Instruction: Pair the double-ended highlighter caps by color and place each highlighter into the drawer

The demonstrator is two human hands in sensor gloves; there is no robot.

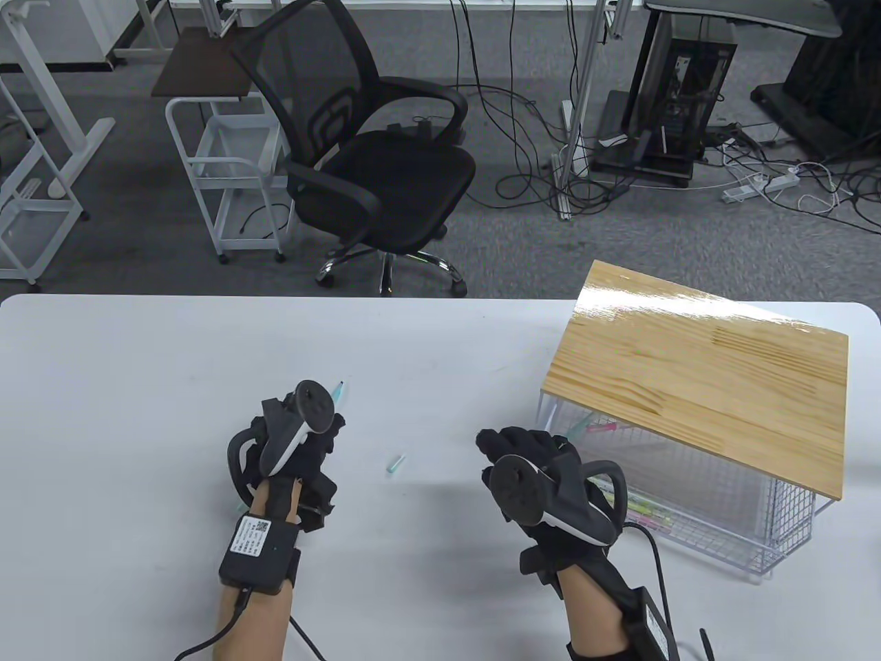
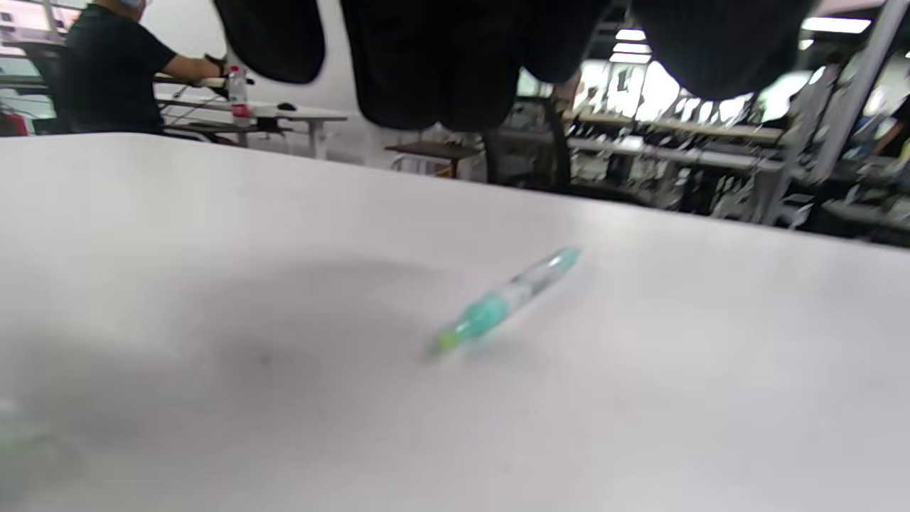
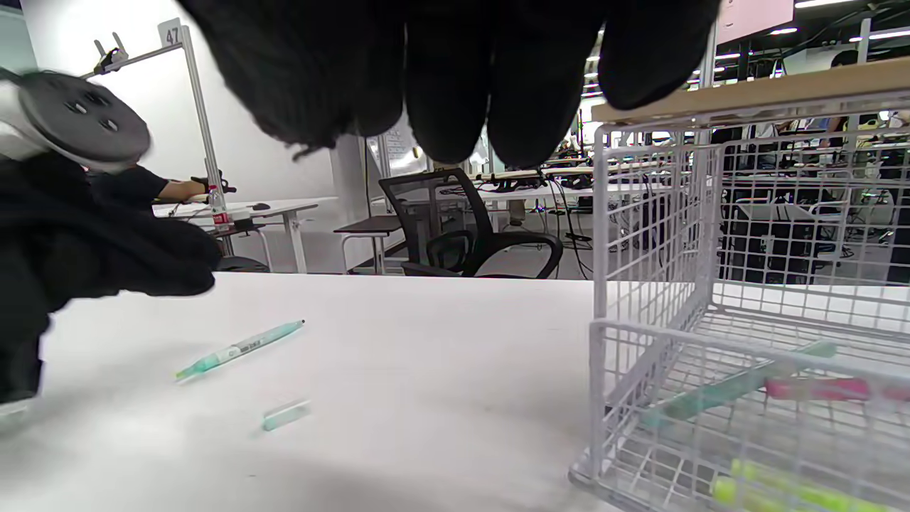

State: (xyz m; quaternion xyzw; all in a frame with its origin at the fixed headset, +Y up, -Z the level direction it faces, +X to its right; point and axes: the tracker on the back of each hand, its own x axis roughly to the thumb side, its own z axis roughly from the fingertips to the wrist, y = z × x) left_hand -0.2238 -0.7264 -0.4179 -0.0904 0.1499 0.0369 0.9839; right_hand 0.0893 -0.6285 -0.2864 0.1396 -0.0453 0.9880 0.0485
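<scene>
A teal highlighter [image 2: 508,299] lies uncapped on the white table [image 1: 138,385] just beyond my left hand [image 1: 329,428]; only its tip [image 1: 338,391] shows in the table view. A loose teal cap [image 1: 396,465] lies between my two hands, apart from the highlighter [image 3: 238,350]. My left hand's fingers [image 2: 426,78] hang over the pen and hold nothing. My right hand [image 1: 501,446] hovers relaxed and empty in front of the pulled-out wire drawer [image 3: 682,338]. Inside the drawer lie teal [image 3: 718,395], pink [image 3: 817,389] and yellow [image 3: 789,491] highlighters.
The drawer sits under a wooden-topped wire stand [image 1: 702,372] at the table's right. A black office chair [image 1: 372,158] and a white cart [image 1: 220,179] stand beyond the far edge. A person [image 2: 114,64] works at a distant desk.
</scene>
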